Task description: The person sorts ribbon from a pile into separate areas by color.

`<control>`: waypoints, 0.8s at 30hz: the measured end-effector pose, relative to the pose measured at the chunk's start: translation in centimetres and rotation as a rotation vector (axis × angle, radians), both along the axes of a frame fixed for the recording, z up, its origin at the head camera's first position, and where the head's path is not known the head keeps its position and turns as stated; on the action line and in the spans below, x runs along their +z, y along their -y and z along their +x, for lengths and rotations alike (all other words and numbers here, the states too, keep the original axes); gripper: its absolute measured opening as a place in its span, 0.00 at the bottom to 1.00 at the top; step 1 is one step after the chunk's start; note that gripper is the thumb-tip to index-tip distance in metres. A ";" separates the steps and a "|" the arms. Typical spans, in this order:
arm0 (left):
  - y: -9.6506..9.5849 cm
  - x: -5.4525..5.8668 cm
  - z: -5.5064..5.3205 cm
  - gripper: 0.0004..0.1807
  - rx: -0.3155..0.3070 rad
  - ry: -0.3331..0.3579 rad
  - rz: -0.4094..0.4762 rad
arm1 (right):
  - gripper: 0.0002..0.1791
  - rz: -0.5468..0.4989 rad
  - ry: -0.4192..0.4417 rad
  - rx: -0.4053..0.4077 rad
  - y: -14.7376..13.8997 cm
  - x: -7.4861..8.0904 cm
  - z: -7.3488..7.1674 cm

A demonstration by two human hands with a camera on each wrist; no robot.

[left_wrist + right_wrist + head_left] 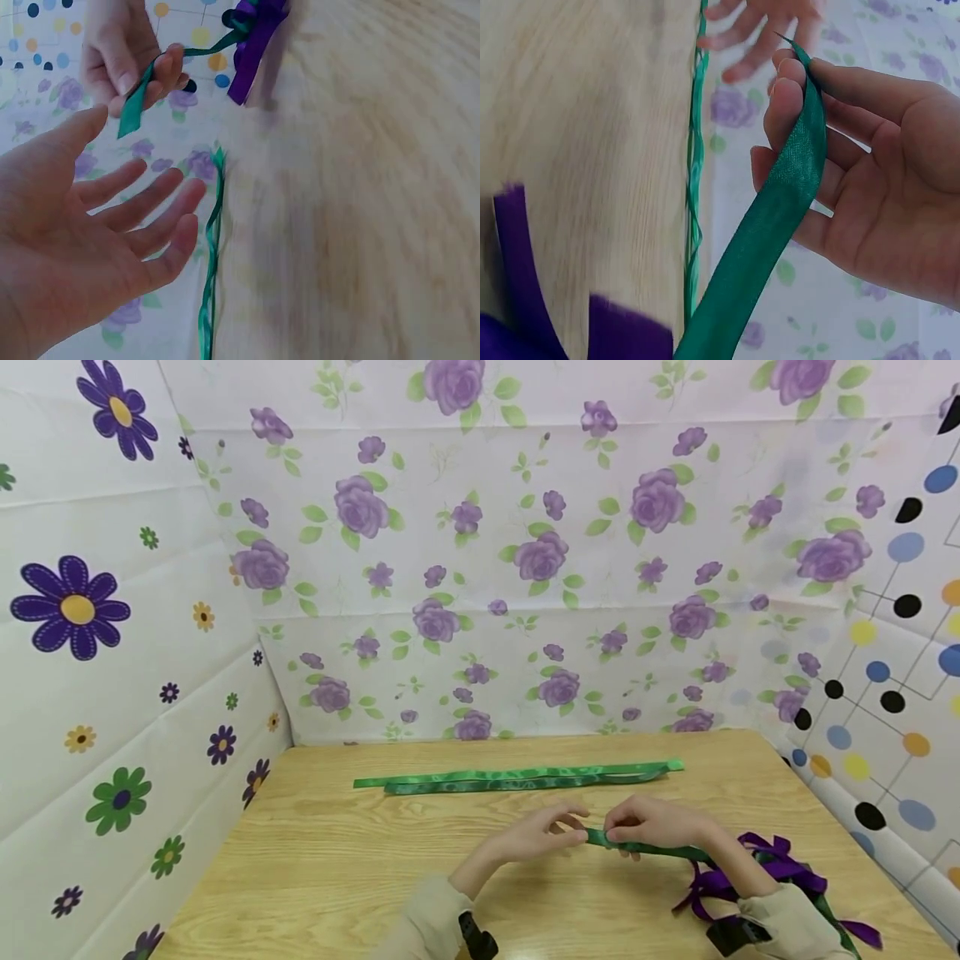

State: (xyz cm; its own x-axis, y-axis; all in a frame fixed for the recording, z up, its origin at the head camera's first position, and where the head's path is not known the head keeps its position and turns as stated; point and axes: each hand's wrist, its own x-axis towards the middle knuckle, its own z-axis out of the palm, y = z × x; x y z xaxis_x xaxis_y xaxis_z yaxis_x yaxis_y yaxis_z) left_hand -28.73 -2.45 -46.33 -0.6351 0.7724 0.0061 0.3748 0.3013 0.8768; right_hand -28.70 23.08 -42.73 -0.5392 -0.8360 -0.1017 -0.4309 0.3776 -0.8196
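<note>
My right hand [660,821] pinches a dark green satin ribbon [765,232] between thumb and fingers. A short free end of the green ribbon [131,116] sticks out past the fingertips, toward my left hand [534,835]. In the left wrist view the left hand's fingers are spread and relaxed, with nothing between them, and the thumb tip is close to that free end. From the right hand the green ribbon runs right to a heap of purple ribbon [782,870] at the table's right side, partly hidden under the right forearm.
Several green ribbons [517,777] lie lengthwise across the back of the wooden table [337,860], roughly side by side. Behind the table hangs a cloth with purple roses [543,556]; patterned cloths also stand at the left and right. Dark bands circle both wrists.
</note>
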 end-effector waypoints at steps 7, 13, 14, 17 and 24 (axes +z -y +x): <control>-1.8 -0.5 0.4 0.15 0.010 -0.024 0.083 | 0.13 -0.043 -0.002 0.053 1.1 0.2 0.5; -2.0 -0.6 0.9 0.10 0.119 -0.029 0.093 | 0.12 -0.031 -0.007 0.035 1.1 -0.4 0.3; -1.9 -0.6 0.9 0.10 0.137 -0.029 0.090 | 0.12 -0.030 -0.004 0.031 1.0 -0.4 0.2; -1.6 -0.8 0.9 0.10 0.160 -0.019 0.090 | 0.11 -0.035 0.007 0.025 0.7 -0.6 0.1; 0.2 -1.3 0.6 0.08 0.166 0.031 0.087 | 0.10 -0.027 -0.012 -0.045 -0.8 -1.2 -0.1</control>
